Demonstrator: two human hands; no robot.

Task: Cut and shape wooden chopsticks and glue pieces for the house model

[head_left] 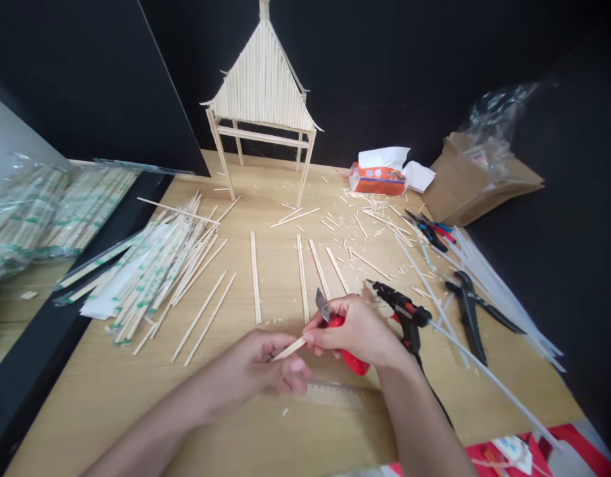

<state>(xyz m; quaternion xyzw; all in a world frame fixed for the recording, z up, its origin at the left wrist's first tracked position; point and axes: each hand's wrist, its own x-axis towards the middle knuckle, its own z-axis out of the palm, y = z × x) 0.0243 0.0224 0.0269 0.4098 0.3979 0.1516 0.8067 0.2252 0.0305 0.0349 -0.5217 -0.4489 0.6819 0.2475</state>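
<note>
A short, flat, pale wooden stick (289, 349) is in front of the person, between the two hands. The left hand (273, 364) holds it between the thumb and the bent fingers. The right hand (352, 329) pinches its far end with thumb and forefinger, and the same hand keeps a knife with red handle and grey metal blade (355, 362) inside the palm; the blade points up and away from the stick. Whether the blade touches the wood, one cannot tell.

Just below the grip, a transparent plastic ruler (342, 392) lies on the light brown wooden table (235, 434). Just beyond the grip, four narrow pale wooden strips (255, 278) lie side by side, and the right hand partly covers some of them. To the left of the grip there are two loose thin sticks (199, 317), then a heap of pale sticks in clear wrapping with green marks (153, 271).

To the right, near the right hand, lies a black glue gun (407, 310), and farther a black hand tool with two long handles (468, 318). Well beyond the grip stands a small house model of pale sticks (264, 83), upright on thin legs. An orange tissue packet (379, 181) and a brown paper bag (449, 179) are far to the right of this model.
</note>
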